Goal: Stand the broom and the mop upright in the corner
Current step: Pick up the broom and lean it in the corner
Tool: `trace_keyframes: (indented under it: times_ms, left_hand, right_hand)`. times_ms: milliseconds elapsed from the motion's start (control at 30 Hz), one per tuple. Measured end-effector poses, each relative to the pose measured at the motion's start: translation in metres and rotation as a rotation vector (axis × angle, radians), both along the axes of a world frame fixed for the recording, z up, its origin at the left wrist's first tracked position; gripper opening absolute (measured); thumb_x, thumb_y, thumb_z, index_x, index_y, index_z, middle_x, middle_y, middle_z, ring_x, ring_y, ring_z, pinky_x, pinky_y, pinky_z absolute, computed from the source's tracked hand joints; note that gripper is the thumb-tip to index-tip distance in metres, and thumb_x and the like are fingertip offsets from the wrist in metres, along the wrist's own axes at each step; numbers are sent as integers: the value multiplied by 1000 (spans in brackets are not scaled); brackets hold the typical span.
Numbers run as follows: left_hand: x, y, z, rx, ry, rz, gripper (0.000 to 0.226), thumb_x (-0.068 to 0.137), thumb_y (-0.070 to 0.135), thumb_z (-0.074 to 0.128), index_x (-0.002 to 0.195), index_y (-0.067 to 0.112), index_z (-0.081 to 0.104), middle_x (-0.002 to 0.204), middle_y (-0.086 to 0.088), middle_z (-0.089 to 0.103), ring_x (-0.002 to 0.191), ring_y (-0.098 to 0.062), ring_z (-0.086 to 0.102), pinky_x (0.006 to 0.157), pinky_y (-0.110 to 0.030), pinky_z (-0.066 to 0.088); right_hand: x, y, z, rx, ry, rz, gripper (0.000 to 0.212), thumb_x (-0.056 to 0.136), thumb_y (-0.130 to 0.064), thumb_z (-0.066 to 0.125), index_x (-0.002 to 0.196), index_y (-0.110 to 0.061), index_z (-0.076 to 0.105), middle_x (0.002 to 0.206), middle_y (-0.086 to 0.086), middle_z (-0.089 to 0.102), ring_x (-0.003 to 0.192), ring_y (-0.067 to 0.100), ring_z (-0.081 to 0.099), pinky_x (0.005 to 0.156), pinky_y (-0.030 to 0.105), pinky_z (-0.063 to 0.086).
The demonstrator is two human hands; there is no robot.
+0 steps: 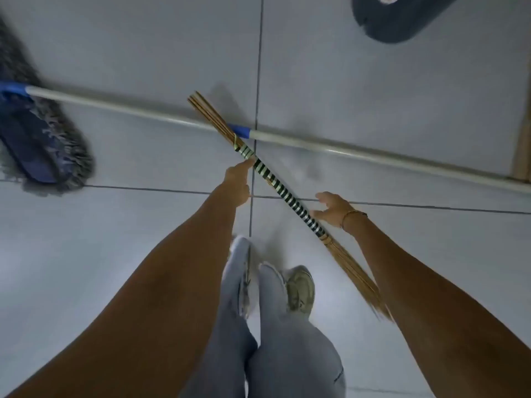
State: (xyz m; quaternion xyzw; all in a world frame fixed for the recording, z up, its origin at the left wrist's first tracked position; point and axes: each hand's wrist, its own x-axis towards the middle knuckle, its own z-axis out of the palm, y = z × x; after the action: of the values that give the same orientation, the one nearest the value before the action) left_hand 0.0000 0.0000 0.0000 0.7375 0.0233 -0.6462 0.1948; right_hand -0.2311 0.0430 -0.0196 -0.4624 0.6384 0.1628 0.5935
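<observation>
On the tiled floor (pixel 373 67), flat and crossed: broom (pixel 283 193) lying over the mop (pixel 138 109), touching it where the bare stick ends pass the blue collar on the mop's pole. Left hand (pixel 238 180) at the broom's striped binding, fingertips touching it near the upper end, not closed round it. Right hand (pixel 333 209) just beside the lower part of the same binding, fingers spread, grip open, holding nothing.

Broom: bundle of thin sticks, probably light, stiff along the bound middle, loose and springy at the fanned end. Best taken round the striped wrapping, where the sticks are tied tight; likely smooth there, so a full closed hand needed. Long axis diagonal, bound tip up-left past the mop's pole, bristles down-right near the shoe (pixel 300 288).

Mop: heavier at its fringed head, left of the broom; rigid, smooth pole running from there rightward and slightly down, beyond the broom to the frame edge. Best held mid-pole.
</observation>
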Motion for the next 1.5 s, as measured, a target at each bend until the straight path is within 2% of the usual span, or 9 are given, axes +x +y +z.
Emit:
trace_keyframes:
  times_ms: [100, 233, 367, 567, 800, 1033, 1200, 1333, 1500]
  left_hand:
    - [-9, -5, -51, 35, -49, 6, 49, 86, 23, 65, 127, 3, 47, 99, -8, 52, 103, -23, 49, 97, -29, 45]
    - [-17, -10, -84, -30, -99, -53, 18, 87, 10, 61, 103, 3, 55, 106, -17, 58, 97, -25, 57, 99, -37, 51]
    - [-23, -13, -51, -145, -87, -134, 36, 89, 17, 60, 119, -2, 53, 109, -15, 58, 106, -28, 59, 100, -38, 50]
    - [-29, -32, 92, -354, -6, -80, 27, 95, 22, 50, 113, 3, 55, 111, -9, 60, 107, -19, 56, 105, -38, 45]
    - [-51, -76, 338, -557, 8, -250, 4, 91, 15, 56, 89, 12, 56, 114, -15, 66, 105, -24, 60, 104, -44, 47]
    - [-71, -111, 578, -866, 159, -481, 18, 94, 8, 52, 108, 4, 42, 115, -18, 59, 97, -25, 61, 90, -36, 53]
    - [-96, -113, 676, -1017, 148, -658, 18, 93, 10, 54, 109, 6, 47, 129, -23, 58, 107, -22, 58, 93, -37, 50]
    - [-126, -100, 722, -1129, 38, -783, 36, 85, 13, 66, 115, -1, 50, 109, -21, 63, 100, -28, 62, 83, -37, 55]
    - [-187, -74, 750, -1184, 125, -912, 35, 88, 8, 61, 118, -3, 47, 118, -26, 61, 106, -32, 61, 97, -49, 50]
  right_hand:
    - [0, 17, -56, 30, 24, 147, 68, 79, -22, 72, 135, -7, 39, 139, 14, 48, 125, 28, 48, 101, 32, 40]
    - [7, 40, -99, -11, 41, 218, 50, 75, -25, 75, 115, -9, 50, 114, 13, 61, 102, 28, 59, 87, 34, 47]
    - [12, 46, -78, -86, 77, 172, 35, 79, -16, 69, 110, -8, 55, 111, 17, 66, 98, 31, 62, 83, 33, 47]
    - [8, 30, 39, -238, 65, 20, 41, 79, -14, 71, 117, -10, 57, 112, 16, 68, 102, 32, 63, 86, 31, 46]
    - [2, -10, 256, -364, 33, -95, 30, 83, -15, 66, 110, -8, 56, 104, 15, 68, 95, 29, 63, 78, 28, 45]
    - [14, -37, 468, -566, -81, -330, 30, 82, -10, 64, 110, -7, 53, 104, 15, 67, 95, 28, 62, 82, 34, 49]
    - [19, -33, 554, -736, -73, -515, 31, 79, -6, 65, 108, -4, 56, 104, 18, 68, 97, 34, 63, 87, 38, 49]
    - [5, -19, 591, -813, -39, -641, 33, 77, -8, 69, 108, -4, 58, 106, 17, 69, 98, 31, 64, 88, 37, 50]
    - [-47, 17, 617, -845, -10, -757, 35, 75, -11, 72, 107, -5, 58, 105, 14, 70, 96, 27, 66, 90, 38, 53]
